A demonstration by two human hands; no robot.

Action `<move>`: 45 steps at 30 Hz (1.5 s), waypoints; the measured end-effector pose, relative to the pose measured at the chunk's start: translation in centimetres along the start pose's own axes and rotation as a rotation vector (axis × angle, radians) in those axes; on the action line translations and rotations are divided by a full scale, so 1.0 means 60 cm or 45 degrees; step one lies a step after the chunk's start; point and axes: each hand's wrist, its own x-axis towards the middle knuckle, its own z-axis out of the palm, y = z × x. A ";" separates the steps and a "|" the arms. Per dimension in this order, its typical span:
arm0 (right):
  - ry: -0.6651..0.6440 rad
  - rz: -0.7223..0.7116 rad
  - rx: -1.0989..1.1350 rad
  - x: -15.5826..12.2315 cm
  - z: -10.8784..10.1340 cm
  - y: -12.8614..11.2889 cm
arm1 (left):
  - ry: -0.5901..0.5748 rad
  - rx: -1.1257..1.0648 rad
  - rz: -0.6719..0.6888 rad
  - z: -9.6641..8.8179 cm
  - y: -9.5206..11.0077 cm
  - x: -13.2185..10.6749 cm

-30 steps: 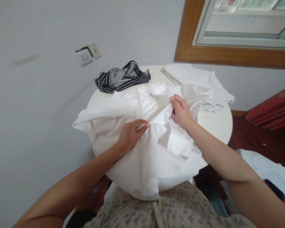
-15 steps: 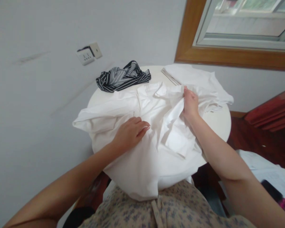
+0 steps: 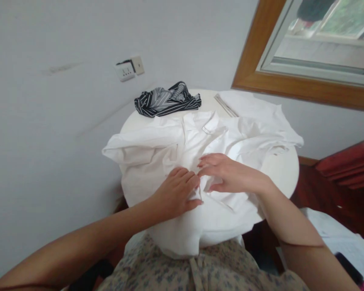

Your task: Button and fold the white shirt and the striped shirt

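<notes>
A rumpled white shirt (image 3: 157, 178) is spread over the round table, its collar (image 3: 210, 123) toward the far side and its lower edge hanging over the near side. My left hand (image 3: 183, 190) is at the middle of the shirt, with a fold of the cloth between its fingers and thumb. Just to its right, my right hand (image 3: 227, 173) hovers low over the shirt front, fingers and thumb apart. Its fingertips come close to the left fingers; whether they touch the cloth I cannot tell.
A black-and-white striped garment (image 3: 168, 101) lies at the table's back left. Folded white cloth (image 3: 257, 103) lies at the back right. The white tabletop (image 3: 286, 169) shows at the right. Beyond stand a wall with a socket (image 3: 125, 71) and a wood-framed window (image 3: 245, 72).
My right hand has let go of the shirt's right side and moved left and nearer, beside my left hand. The left hand has shifted slightly right and nearer. The camera view has tilted.
</notes>
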 end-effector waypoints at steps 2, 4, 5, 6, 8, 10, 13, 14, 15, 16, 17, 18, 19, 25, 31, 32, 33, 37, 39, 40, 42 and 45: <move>-0.010 -0.010 0.008 0.008 0.009 0.009 | -0.095 -0.130 -0.048 -0.009 -0.006 0.001; -0.007 -0.076 0.114 0.014 0.006 0.016 | -0.171 -0.327 -0.126 -0.024 -0.011 0.000; -0.001 -0.110 0.199 0.016 0.001 0.017 | -0.190 -0.439 -0.165 -0.034 -0.015 -0.001; 0.014 -0.132 0.294 0.016 -0.004 0.016 | -0.190 -0.553 -0.197 -0.044 -0.019 -0.002; 0.087 -0.106 0.491 0.014 -0.014 0.009 | -0.147 -0.758 -0.233 -0.066 -0.026 -0.004; 0.206 0.006 0.663 0.012 -0.016 0.000 | -0.095 -0.870 -0.248 -0.086 -0.033 -0.004; 0.444 0.210 0.789 0.014 -0.004 -0.011 | -0.026 -0.768 -0.222 -0.104 -0.035 0.005; 0.522 0.255 0.795 0.017 0.002 -0.013 | 0.027 -0.681 -0.197 -0.106 -0.033 0.010; 0.590 0.287 0.795 0.020 0.007 -0.014 | 0.095 -0.592 -0.171 -0.107 -0.029 0.015; 0.646 0.308 0.799 0.023 0.011 -0.014 | 0.172 -0.518 -0.150 -0.106 -0.024 0.020; 0.686 0.325 0.812 0.026 0.014 -0.014 | 0.246 -0.471 -0.137 -0.105 -0.018 0.024; 0.719 0.342 0.834 0.028 0.017 -0.014 | 0.305 -0.450 -0.134 -0.103 -0.010 0.027; 0.750 0.361 0.867 0.030 0.019 -0.015 | 0.333 -0.452 -0.146 -0.101 -0.002 0.030; 0.758 0.484 1.281 0.032 0.020 -0.024 | 0.100 -0.436 -0.233 -0.093 0.030 0.025; 0.598 0.571 1.768 0.026 0.001 -0.023 | 0.094 -0.172 -0.047 -0.100 -0.003 0.017; 0.542 0.576 1.798 0.025 -0.002 -0.020 | 0.077 -0.153 -0.004 -0.103 -0.008 0.017; 0.491 0.581 1.817 0.024 -0.004 -0.018 | 0.063 -0.145 0.035 -0.105 -0.012 0.018; 0.385 0.610 1.852 0.020 -0.009 -0.010 | 0.079 -0.179 0.132 -0.105 -0.023 0.021; 0.371 0.597 1.856 0.021 -0.011 -0.007 | 0.140 -0.213 0.132 -0.096 -0.026 0.024; 0.364 0.580 1.854 0.021 -0.011 -0.006 | 0.195 -0.228 0.117 -0.090 -0.026 0.025; 0.342 0.543 1.855 0.022 -0.012 -0.004 | 0.319 -0.253 0.050 -0.078 -0.026 0.029; 0.285 0.514 1.885 0.024 -0.011 0.001 | 0.431 -0.281 -0.079 -0.063 -0.019 0.033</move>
